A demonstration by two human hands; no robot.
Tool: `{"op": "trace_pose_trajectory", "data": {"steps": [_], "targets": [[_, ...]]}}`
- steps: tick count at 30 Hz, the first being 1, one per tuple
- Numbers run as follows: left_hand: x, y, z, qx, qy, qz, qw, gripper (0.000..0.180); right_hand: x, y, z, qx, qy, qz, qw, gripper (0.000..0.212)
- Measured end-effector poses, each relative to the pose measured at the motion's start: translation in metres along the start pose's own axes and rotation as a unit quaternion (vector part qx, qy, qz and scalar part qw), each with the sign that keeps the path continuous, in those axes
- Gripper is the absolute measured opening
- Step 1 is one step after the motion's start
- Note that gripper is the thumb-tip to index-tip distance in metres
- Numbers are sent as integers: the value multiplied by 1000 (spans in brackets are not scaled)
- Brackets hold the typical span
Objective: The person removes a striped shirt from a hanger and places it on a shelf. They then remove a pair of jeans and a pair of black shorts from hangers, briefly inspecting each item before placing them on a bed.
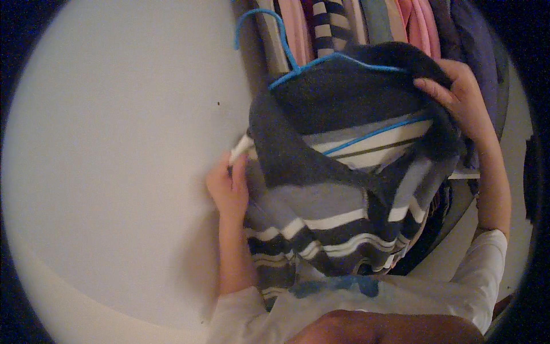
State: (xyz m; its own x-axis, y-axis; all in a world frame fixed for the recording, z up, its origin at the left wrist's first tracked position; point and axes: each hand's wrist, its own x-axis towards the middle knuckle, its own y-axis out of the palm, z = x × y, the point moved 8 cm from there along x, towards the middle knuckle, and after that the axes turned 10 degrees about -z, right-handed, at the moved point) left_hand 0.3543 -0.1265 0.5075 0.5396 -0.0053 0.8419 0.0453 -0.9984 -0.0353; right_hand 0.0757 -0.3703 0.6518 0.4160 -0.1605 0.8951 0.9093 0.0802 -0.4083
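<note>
Mid-frame, you're likely settling the striped sweater (335, 198) on the blue hanger (296, 70), left hand (227, 184) pinching its edge, right hand (465, 98) gripping its collar (275, 149); next, probably straighten both sides

Pale wall (126, 143) — left | pink garment (294, 28), striped garment (332, 26), dark purple garment (480, 51) — hanging, top
</note>
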Motion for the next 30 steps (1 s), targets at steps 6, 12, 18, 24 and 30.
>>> {"op": "trace_pose_trajectory", "data": {"steps": [6,12,18,24,30], "targets": [[47,21,-15,-45,30,-13,998,19,-57,-3,-35,295,262,84,915,37],[64,34,-52,-69,130,15,989,16,-200,-38,-47,284,437,167,837,50],[71,28,-81,-55,136,63,987,16,-217,-28,-13,447,458,89,763,34],[77,22,-78,-66,85,1,994,14,-202,-22,-13,502,488,-96,708,19],[33,-22,-124,-1,215,-163,963,33,-153,-54,-28,218,203,-203,933,6]]}}
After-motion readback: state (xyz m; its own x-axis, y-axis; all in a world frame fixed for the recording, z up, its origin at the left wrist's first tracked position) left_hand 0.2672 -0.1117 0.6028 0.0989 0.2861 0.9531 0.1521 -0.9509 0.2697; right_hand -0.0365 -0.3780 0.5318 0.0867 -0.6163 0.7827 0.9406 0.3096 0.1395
